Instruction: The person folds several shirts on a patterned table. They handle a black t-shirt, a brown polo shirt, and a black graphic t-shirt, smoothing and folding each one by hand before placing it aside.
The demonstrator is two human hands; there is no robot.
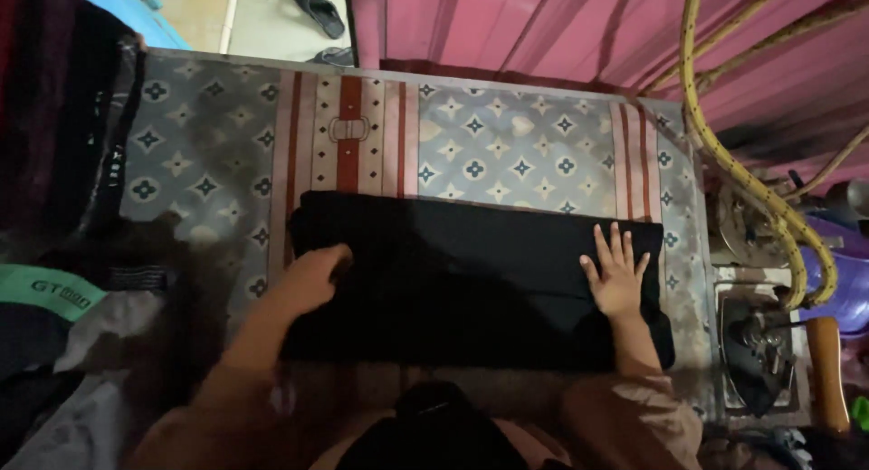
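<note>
The dark folded garment (471, 280) lay flat across the patterned bench (507, 144), directly before the person. The left hand (312, 273) was curled at the garment's left edge, apparently gripping the fabric, though the hold itself was hidden. The right hand (617, 275) lay open, fingers spread, pressing the right end flat. The step was judged to be smoothing or folding. A further fold would call for a lifted edge. An iron (760, 348) rested beside the bench, on the right.
</note>
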